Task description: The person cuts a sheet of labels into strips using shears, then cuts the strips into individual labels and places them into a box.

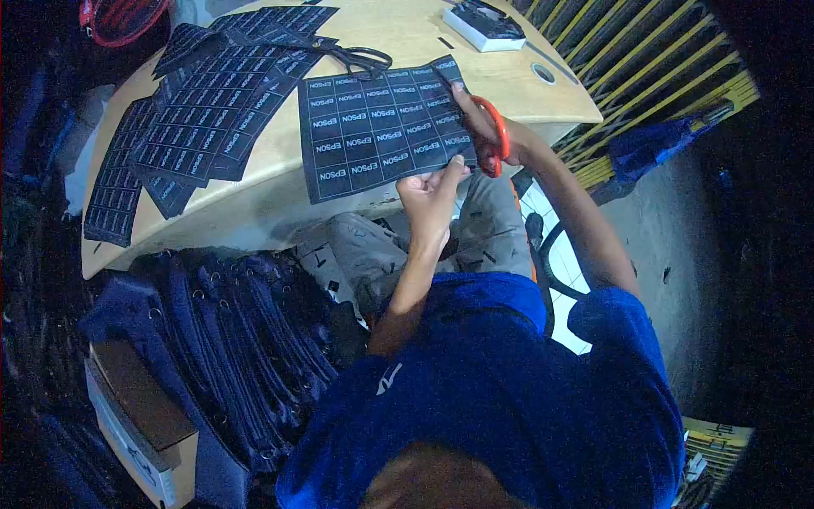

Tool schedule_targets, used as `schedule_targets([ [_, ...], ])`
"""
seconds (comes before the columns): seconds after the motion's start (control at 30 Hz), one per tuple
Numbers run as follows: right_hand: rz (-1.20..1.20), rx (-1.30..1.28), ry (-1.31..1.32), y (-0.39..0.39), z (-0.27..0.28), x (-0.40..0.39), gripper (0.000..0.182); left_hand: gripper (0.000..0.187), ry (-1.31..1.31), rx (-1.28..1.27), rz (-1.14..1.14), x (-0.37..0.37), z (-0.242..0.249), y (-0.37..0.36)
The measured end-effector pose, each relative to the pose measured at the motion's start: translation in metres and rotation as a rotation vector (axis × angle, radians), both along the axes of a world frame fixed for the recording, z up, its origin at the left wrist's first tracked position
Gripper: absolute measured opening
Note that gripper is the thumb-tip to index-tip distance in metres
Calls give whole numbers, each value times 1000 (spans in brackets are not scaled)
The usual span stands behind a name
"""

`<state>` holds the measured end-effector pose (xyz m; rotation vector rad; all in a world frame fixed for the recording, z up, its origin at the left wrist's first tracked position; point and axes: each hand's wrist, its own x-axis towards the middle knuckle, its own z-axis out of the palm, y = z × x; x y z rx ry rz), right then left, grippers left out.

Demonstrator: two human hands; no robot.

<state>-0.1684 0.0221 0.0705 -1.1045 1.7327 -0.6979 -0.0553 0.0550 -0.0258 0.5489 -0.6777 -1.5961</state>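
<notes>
A black sheet (381,127) printed with a grid of white EPSON labels lies partly over the table's front edge. My left hand (432,191) pinches its near edge, thumb on top. Red-handled scissors (500,127) are in my right hand (487,136), at the sheet's right side; their blades are hard to make out against the dark sheet. Beyond the sheet's far edge lies a pair of black-handled scissors (365,59), beside stacked black label sheets (203,102) on the left of the table.
The wooden table (271,170) holds a white box (483,25) with dark pieces at the back right. Dark blue straps with rings (246,339) hang below on the left, near a cardboard box (140,416). A yellow slatted rack (636,68) stands right.
</notes>
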Motion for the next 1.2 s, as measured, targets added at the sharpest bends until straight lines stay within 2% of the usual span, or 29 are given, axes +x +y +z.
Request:
schedule_targets([
  [0.13, 44, -98, 6, -8, -7, -9, 73, 12, -38, -25, 7, 0, -2, -2],
  [0.2, 61, 36, 16, -15, -5, -11, 70, 11, -28, -17, -10, 2, 0, -3],
  [0.33, 61, 12, 56, -16, 3, -9, 66, 13, -103, 39, -15, 2, 3, -7],
  [0.43, 104, 74, -45, -30, 0, -16, 65, 17, -120, 31, 26, 0, 5, -12],
  [0.5, 72, 58, 63, -40, -6, -21, 63, 15, -176, 66, -28, 1, 2, -17],
  [0.57, 91, 74, 35, -46, -6, -26, 64, 15, -161, 39, -5, -1, 1, -21],
  [0.63, 189, -23, 188, -54, -1, -23, 65, 16, -143, 14, 23, -3, 1, -25],
  [0.77, 339, -6, 157, -64, 1, -35, 66, 12, -176, -6, 59, -5, -1, -30],
  [0.8, 620, -330, 293, -61, 1, -41, 73, 10, -187, -6, 53, -5, -2, -31],
  [0.83, 626, -328, 287, -69, -1, -41, 73, 10, -191, -2, 58, -6, -3, -33],
  [0.9, 308, 133, 524, -89, -1, -38, 67, 11, -98, -15, 87, -10, -4, -39],
  [0.93, 299, 24, 422, -91, -3, -41, 74, 22, -83, -5, 75, -9, -6, -42],
  [1.03, 308, 9, 593, -118, -8, -53, 77, 26, -97, 84, 86, -10, -3, -41],
  [1.07, 311, 4, 592, -124, -9, -58, 77, 25, -109, 22, 119, -11, -7, -41],
  [1.1, 304, -110, 643, -128, -12, -64, 78, 25, -110, 17, 124, -9, -5, -40],
  [1.13, 295, -226, 693, -132, -14, -71, 79, 24, -223, 87, 85, -7, -4, -37],
  [1.17, 297, -232, 690, -134, -16, -80, 79, 23, -338, 158, 44, -5, -2, -33],
  [1.2, 293, -273, 698, -125, -9, -80, 80, 20, -169, 78, 82, -8, -8, -31],
])
